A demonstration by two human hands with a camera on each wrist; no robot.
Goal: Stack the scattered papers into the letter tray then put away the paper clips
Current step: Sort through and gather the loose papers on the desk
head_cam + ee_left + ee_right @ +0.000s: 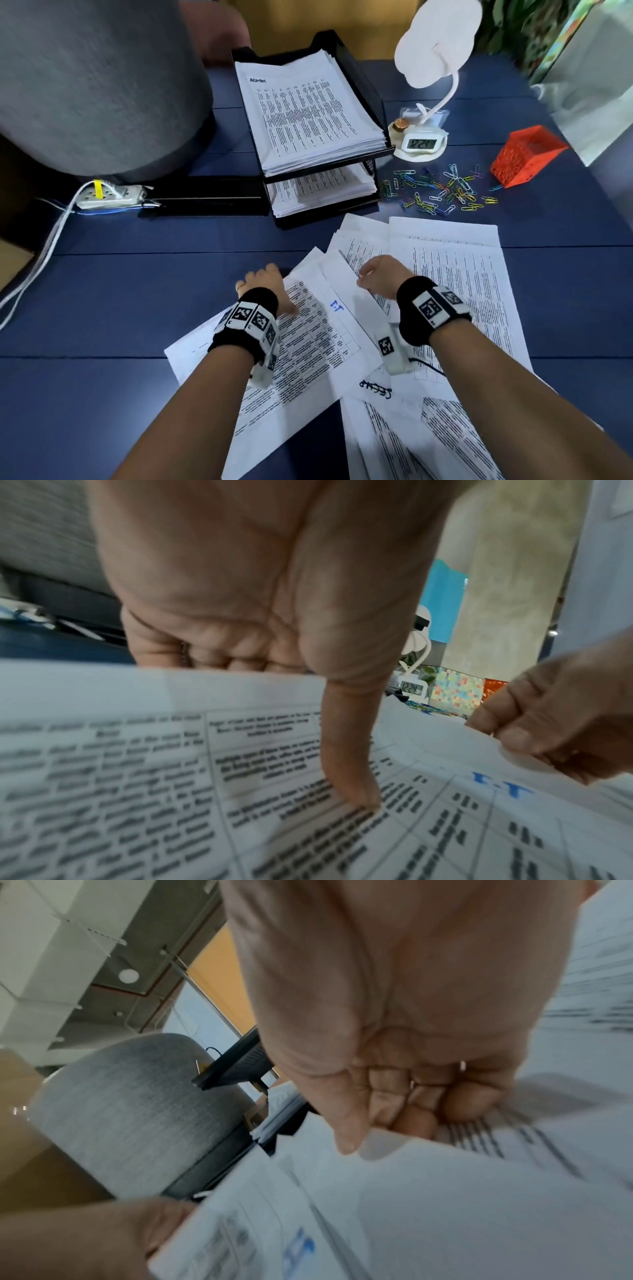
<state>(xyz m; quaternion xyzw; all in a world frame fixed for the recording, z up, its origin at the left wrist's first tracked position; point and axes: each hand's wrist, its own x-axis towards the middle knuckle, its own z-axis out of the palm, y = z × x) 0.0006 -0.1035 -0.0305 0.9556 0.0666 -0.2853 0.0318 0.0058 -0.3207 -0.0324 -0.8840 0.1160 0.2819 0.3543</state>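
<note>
Printed papers [455,291] lie scattered over the near right of the blue table [120,291]. My left hand [265,287] grips the far left edge of a sheet with a table and a blue handwritten mark [337,305]; its thumb [356,777] presses on top while the fingers curl under. My right hand [368,277] pinches the same sheet's far edge [394,1153] between thumb and fingers. The black two-tier letter tray [363,85] stands behind, with paper stacks in both tiers. Coloured paper clips [438,193] are strewn to its right.
An orange mesh basket [524,156] lies tipped beside the clips. A white lamp with a clock [423,144] stands right of the tray. A grey rounded chair back [89,85] and a power strip [109,198] with cables are at the left.
</note>
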